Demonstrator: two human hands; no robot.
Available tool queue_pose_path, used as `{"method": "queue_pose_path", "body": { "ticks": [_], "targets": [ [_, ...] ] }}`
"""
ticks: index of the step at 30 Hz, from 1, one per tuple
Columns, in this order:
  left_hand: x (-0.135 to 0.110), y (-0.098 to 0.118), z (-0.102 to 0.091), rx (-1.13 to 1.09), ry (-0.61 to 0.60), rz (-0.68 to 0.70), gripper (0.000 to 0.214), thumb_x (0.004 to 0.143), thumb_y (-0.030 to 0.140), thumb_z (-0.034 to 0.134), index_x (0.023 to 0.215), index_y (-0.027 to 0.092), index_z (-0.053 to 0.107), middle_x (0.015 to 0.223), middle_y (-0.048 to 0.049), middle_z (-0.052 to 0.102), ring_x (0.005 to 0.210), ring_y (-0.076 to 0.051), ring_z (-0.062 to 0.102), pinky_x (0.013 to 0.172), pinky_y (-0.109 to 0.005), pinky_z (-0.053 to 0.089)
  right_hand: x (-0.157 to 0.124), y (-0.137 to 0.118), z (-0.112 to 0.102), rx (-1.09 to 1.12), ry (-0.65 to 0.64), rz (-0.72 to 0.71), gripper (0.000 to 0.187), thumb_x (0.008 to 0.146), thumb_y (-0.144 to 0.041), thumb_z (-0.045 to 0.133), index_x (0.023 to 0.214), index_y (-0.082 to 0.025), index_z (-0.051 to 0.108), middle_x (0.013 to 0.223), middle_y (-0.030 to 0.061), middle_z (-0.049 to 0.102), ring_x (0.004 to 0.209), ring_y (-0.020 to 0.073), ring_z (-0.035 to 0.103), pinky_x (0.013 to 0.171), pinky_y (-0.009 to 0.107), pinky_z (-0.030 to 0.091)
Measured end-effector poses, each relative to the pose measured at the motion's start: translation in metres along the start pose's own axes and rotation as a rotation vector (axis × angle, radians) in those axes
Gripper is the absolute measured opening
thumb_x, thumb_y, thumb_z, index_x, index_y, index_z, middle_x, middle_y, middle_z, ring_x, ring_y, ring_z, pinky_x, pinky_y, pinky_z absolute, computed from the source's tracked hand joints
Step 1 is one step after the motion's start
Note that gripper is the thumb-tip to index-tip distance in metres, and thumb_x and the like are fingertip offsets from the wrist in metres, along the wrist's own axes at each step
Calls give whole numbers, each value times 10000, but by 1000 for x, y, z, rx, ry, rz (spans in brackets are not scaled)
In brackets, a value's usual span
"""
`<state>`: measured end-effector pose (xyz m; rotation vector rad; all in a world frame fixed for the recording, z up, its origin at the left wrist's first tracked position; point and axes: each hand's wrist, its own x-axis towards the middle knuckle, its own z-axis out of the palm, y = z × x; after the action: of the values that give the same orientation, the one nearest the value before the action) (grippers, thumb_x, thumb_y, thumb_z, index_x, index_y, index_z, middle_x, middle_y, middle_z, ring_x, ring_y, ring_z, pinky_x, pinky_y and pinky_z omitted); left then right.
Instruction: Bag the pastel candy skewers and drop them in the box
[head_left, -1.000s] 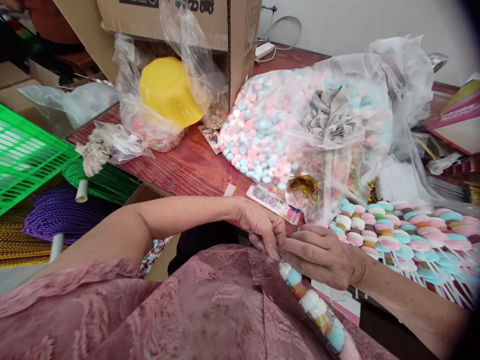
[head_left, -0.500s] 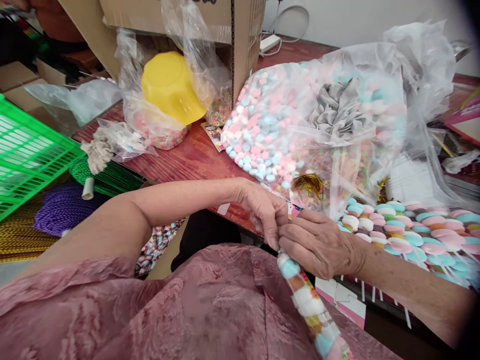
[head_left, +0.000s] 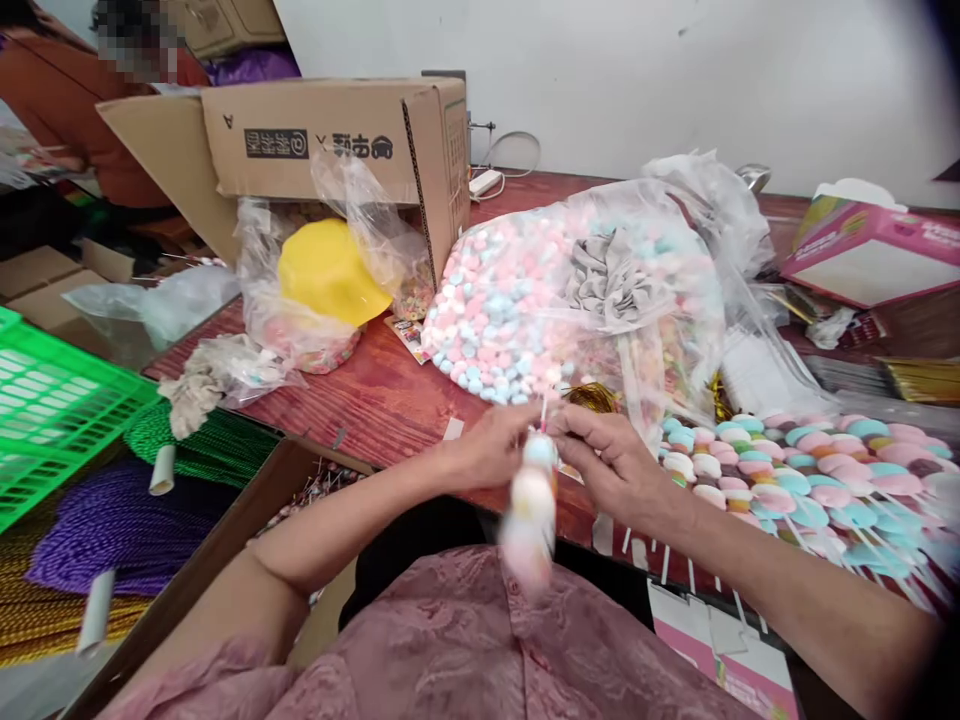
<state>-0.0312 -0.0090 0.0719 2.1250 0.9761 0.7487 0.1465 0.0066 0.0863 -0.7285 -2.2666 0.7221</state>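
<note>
The box stands far left on your table, the bowl before it; the candy bag lies to their right; the candy stick hangs before that bag, skewers to its right.

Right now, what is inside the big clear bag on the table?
The clear bag holds pink, blue and white round sweets. A grey crumpled wad shows at its middle; inside or on top, unclear. Deeper layers are covered.

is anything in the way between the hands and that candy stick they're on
Nothing visible. The left hand and right hand both pinch the top end of the candy stick, which hangs blurred below them. The bag of pastel candies lies behind on the table, not between.
</note>
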Motion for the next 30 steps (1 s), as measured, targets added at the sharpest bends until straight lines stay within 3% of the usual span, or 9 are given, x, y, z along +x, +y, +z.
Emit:
{"method": "queue_pose_path", "body": {
  "ticks": [3,7,9,12,16,18,23,26,30],
  "targets": [
    [5,-17,3,-116,215,46,434,979,342,465,1377,167,477,1182,-118,630,1015,-193,607,870,-326,508,-3,5,14,186,-21,161,205,876,-204,477,672,-194,499,596,-37,501,568,109,455,564,242,356],
    [-5,-19,13,-209,444,21,673,903,479,597,1485,248,354,1521,-154,400,1406,-291,366,1111,-483,368,-1,11,16,262,118,256,206,846,-265,523,653,-194,519,595,-33,507,571,112,446,561,251,353],
    [-12,-19,15,-291,387,-21,651,933,464,551,1505,241,338,1542,-155,384,1427,-288,355,1130,-489,351,-2,9,15,300,182,282,202,857,-273,541,671,-193,534,615,-31,518,589,113,460,582,257,367],
    [-20,-17,6,-340,139,10,584,917,424,586,1445,203,469,1454,-141,512,1357,-275,455,1127,-448,363,-9,6,20,385,219,308,182,874,-289,547,722,-192,571,640,-22,533,608,117,471,585,260,372],
    [-25,-10,-13,-431,-80,-157,501,970,411,489,1405,166,527,1033,-88,715,908,-178,654,860,-334,520,-17,6,33,414,303,354,201,878,-302,555,712,-191,571,597,-33,491,565,109,415,548,253,340],
    [-27,-9,-14,-432,-81,-204,491,974,410,484,1378,139,552,879,-59,705,740,-141,632,730,-278,515,-17,6,37,382,332,349,197,859,-295,575,691,-192,572,591,-35,494,563,109,415,558,257,339],
    [-31,-20,2,123,319,74,313,946,290,524,1166,135,685,994,-126,713,889,-196,644,793,-331,506,-10,8,44,641,338,491,142,775,-307,639,712,-184,603,594,-34,507,550,101,408,529,243,314],
    [-35,-31,9,508,374,206,297,949,186,448,1116,162,693,940,-120,715,834,-194,629,754,-348,491,-7,8,54,1057,247,682,180,683,-285,670,664,-192,518,524,-75,385,451,60,229,435,220,191],
    [-54,-41,12,568,423,288,297,916,128,461,1110,178,680,929,-101,718,826,-184,625,739,-337,479,-8,-4,77,1415,31,832,234,631,-267,653,657,-213,427,514,-106,313,430,30,80,398,200,125]
  ]
}}
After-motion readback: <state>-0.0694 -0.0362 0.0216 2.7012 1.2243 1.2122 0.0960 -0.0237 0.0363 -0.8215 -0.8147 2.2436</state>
